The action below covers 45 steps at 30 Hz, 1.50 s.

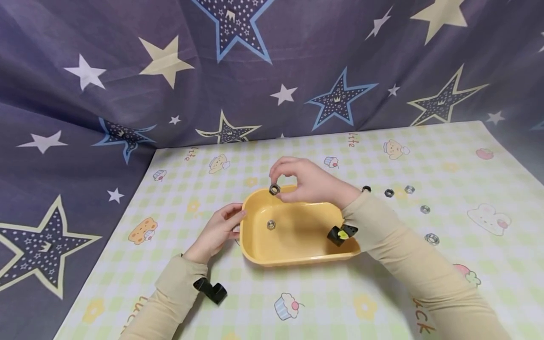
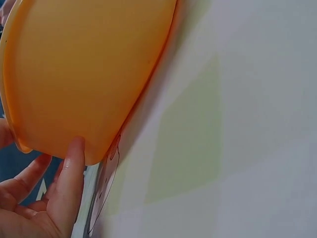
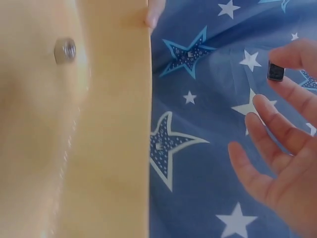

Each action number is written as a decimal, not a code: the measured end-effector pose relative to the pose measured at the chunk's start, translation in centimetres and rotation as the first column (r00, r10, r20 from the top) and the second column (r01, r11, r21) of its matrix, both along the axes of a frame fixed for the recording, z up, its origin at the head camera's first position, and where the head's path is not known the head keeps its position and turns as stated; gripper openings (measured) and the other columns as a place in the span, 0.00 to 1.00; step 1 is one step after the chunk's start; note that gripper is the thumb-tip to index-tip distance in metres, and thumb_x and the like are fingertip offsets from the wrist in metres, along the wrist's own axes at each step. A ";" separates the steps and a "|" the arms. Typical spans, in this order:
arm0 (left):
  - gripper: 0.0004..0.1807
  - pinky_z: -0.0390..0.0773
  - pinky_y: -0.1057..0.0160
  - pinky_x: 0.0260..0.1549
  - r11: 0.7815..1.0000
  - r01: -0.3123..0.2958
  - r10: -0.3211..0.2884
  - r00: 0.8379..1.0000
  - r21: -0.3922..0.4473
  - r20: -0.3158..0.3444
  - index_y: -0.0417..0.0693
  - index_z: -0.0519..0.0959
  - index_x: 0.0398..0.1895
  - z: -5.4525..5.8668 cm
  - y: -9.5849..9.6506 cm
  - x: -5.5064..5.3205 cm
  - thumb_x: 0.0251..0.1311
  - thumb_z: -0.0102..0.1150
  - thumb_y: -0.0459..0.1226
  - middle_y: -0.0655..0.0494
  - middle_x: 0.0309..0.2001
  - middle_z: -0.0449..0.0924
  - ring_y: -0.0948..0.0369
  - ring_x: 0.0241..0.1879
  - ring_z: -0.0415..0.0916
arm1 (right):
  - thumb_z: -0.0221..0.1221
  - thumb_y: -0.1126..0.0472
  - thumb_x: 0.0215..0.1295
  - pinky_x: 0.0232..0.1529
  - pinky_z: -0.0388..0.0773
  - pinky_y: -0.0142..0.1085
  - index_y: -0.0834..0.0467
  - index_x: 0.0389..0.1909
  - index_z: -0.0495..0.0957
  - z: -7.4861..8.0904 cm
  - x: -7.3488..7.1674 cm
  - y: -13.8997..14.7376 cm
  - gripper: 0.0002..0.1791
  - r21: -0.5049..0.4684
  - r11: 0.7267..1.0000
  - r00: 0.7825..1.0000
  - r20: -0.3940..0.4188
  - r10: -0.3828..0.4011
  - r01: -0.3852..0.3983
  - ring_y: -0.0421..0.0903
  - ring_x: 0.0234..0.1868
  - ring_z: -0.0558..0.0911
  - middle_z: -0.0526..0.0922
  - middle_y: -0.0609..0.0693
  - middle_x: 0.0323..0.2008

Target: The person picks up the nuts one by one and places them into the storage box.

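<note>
A yellow plastic bin (image 1: 297,259) stands on the table, with one metal hex nut (image 1: 271,225) lying on its floor toward the left end. Above the bin's far rim, my right hand (image 1: 303,182) pinches a dark hex nut (image 1: 274,189) between thumb and index finger. In the right wrist view that nut (image 3: 276,71) appears edge-on, the other fingers spread apart from it. My left hand (image 1: 218,231) touches the outside of the bin's left end. The left wrist view has its extended thumb (image 2: 74,158) against the bin's wall (image 2: 94,89), the other fingers partly hidden or cut off.
Several loose hex nuts (image 1: 425,209) lie on the checked tablecloth (image 1: 331,302) right of the bin, one partly hidden by the right sleeve. A dark star-patterned curtain (image 1: 255,85) hangs behind the table. Black camera mounts (image 1: 211,290) sit on both wrists.
</note>
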<state>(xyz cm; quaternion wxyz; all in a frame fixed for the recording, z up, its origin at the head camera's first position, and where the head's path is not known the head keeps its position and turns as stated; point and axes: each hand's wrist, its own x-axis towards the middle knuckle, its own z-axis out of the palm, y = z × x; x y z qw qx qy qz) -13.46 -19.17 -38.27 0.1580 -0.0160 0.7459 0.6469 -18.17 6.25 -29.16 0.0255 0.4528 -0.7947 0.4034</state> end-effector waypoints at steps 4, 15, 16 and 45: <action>0.23 0.84 0.67 0.32 1.000 -0.004 0.004 1.000 -0.001 -0.005 0.34 0.66 0.61 0.0 -0.1 0.1 0.68 0.50 0.39 0.51 0.49 0.73 0.68 0.35 0.77 | 0.65 0.65 0.50 0.51 0.77 0.42 0.57 0.32 0.79 -0.9 0.0 -0.8 0.08 0.007 1.000 0.998 0.064 0.006 -0.006 0.46 0.50 0.76 0.80 0.50 0.43; 0.22 0.85 0.65 0.33 1.000 0.007 -0.006 1.000 0.015 -0.005 0.34 0.66 0.62 -0.2 -0.2 0.0 0.69 0.48 0.38 0.49 0.49 0.72 0.66 0.37 0.77 | 0.66 0.66 0.51 0.51 0.79 0.43 0.58 0.34 0.79 -3.9 -0.2 -1.8 0.09 0.119 0.991 0.988 0.147 0.040 -0.058 0.48 0.47 0.77 0.80 0.52 0.41; 0.22 0.85 0.65 0.33 1.000 0.001 -0.001 1.000 0.018 -0.004 0.34 0.66 0.61 -0.2 -0.2 -0.1 0.69 0.48 0.37 0.50 0.49 0.72 0.66 0.36 0.77 | 0.67 0.66 0.51 0.51 0.79 0.42 0.58 0.34 0.79 -4.0 -0.2 -1.9 0.09 0.127 0.990 0.988 0.145 0.049 -0.067 0.49 0.47 0.78 0.80 0.51 0.41; 0.23 0.85 0.63 0.35 1.000 0.001 -0.001 1.000 -0.005 0.002 0.35 0.65 0.62 -0.2 -0.1 -0.1 0.68 0.50 0.38 0.45 0.54 0.71 0.66 0.36 0.78 | 0.65 0.64 0.51 0.48 0.74 0.33 0.56 0.32 0.80 -5.7 -0.7 -2.2 0.06 0.385 0.914 0.986 0.149 0.078 -0.130 0.47 0.43 0.76 0.81 0.49 0.38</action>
